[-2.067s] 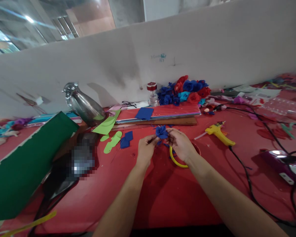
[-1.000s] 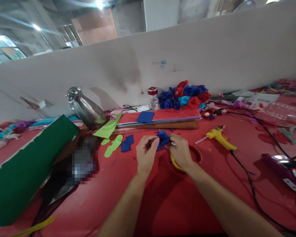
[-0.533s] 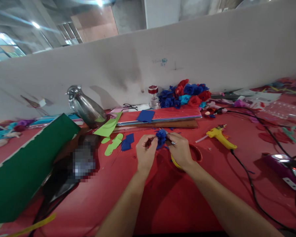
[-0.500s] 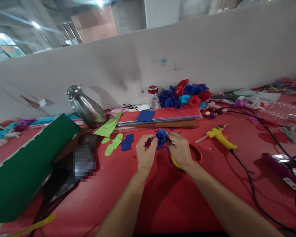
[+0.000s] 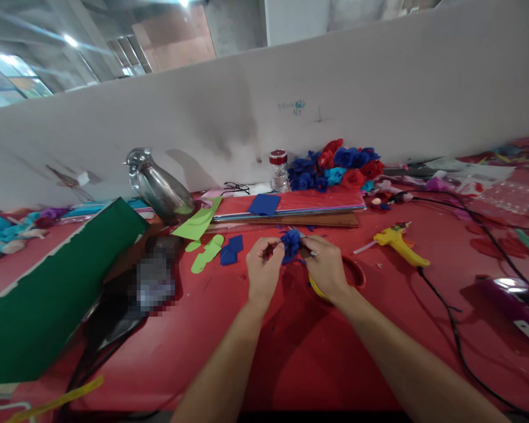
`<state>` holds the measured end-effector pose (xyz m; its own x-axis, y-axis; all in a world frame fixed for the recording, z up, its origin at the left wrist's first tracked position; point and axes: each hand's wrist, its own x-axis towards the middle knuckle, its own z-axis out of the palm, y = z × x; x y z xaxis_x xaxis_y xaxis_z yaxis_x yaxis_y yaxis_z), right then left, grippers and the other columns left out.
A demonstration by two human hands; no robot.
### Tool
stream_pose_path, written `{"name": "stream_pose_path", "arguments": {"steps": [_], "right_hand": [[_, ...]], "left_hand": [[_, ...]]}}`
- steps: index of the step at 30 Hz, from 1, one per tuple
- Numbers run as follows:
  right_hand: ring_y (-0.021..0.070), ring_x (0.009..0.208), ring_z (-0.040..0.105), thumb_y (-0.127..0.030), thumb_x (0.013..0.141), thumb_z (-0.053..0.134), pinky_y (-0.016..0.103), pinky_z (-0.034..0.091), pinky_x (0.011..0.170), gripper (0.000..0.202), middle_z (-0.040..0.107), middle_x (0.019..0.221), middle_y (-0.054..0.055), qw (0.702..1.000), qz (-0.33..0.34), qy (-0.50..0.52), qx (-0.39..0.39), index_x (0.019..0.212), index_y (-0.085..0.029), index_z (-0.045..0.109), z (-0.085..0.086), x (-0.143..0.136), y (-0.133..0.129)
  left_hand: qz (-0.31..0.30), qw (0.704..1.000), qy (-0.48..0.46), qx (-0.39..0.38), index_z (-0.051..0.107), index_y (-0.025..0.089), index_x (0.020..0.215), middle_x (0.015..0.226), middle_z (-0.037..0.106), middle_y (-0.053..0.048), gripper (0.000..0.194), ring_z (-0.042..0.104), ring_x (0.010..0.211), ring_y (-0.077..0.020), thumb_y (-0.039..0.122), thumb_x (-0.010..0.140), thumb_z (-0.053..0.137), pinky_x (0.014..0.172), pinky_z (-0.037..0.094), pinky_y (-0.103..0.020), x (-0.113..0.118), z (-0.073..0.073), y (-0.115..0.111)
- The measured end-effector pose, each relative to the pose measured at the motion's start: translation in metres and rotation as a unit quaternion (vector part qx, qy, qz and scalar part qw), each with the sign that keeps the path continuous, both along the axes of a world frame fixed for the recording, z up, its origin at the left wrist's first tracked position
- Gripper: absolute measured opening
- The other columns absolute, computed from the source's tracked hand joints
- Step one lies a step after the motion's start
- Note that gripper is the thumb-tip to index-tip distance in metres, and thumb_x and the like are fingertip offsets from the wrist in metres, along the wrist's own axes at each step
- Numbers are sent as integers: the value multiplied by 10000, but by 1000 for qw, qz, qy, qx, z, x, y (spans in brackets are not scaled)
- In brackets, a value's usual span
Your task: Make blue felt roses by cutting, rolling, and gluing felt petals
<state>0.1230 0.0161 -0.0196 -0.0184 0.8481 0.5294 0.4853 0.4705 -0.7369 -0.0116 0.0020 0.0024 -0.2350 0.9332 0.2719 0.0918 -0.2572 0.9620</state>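
Observation:
A small ruffled blue flower [image 5: 291, 244] is held up between my two hands over the red table. My left hand [image 5: 264, 267] pinches its left side with thumb and fingers. On the other side my right hand [image 5: 325, 264] has its fingers closed at the flower's right edge, with a small metallic thing showing at the fingers. A yellow roll [image 5: 316, 285] lies partly hidden beneath my right hand, beside a dark red ring [image 5: 356, 274]. Blue paper pieces [image 5: 230, 251] and light green cut-outs [image 5: 206, 254] lie to the left of my hands.
Behind are stacked sheets [image 5: 326, 204], a jar [image 5: 279, 170] and a pile of red and blue flowers [image 5: 335, 167]. A yellow glue gun [image 5: 399, 244] with a black cord is at right. A metal jug [image 5: 161, 188] and a green box [image 5: 62, 294] stand left.
The view has shifted slightly, so the objects appear a little farther right. Both hands still hold the blue flower, almost unmoved.

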Motion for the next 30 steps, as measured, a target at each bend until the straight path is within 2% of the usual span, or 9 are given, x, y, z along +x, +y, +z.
{"name": "stream_pose_path", "arguments": {"steps": [8,14,19,22,27,30], "right_hand": [[217,725,626,-194,776,520,313,475,699,198,717,791,59,999,-10,20,-32,768,-203,718,-2,-1,-1],[221,758,633,-216,772,512,327,476,724,221,738,863,52,999,-2,27,-31,799,-217,731,-5,-1,-1],[221,723,627,-203,755,512,322,477,695,206,723,802,61,1000,-10,10,-23,755,-211,718,-5,0,-1],[223,730,628,-193,751,522,322,479,697,196,724,809,63,1000,-7,10,-25,758,-217,716,-5,-1,0],[222,735,636,-178,760,524,321,481,699,195,721,793,62,999,-5,18,-32,754,-216,715,-4,-3,1],[219,729,637,-174,765,525,313,478,690,187,716,787,64,999,-8,23,-33,740,-209,706,-3,-5,1]], "left_hand": [[-17,994,-103,-34,642,172,675,622,582,25,78,494,603,-101,249,668,629,597,419,-232,2,0,3],[-27,987,-144,-62,620,177,649,605,566,27,78,486,593,-98,253,659,632,605,423,-234,2,2,4],[-40,992,-120,-19,644,181,734,685,612,6,84,520,647,-109,249,687,646,635,433,-232,3,-2,4],[-34,995,-91,-20,659,180,745,691,622,4,80,529,647,-112,243,700,638,643,439,-238,2,-4,5],[-22,997,-65,-29,657,176,733,701,639,-1,82,558,671,-124,244,712,616,658,452,-245,0,-3,6],[-6,999,-37,-5,660,177,763,725,649,-8,80,564,674,-126,229,737,605,660,458,-249,-2,0,4]]}}
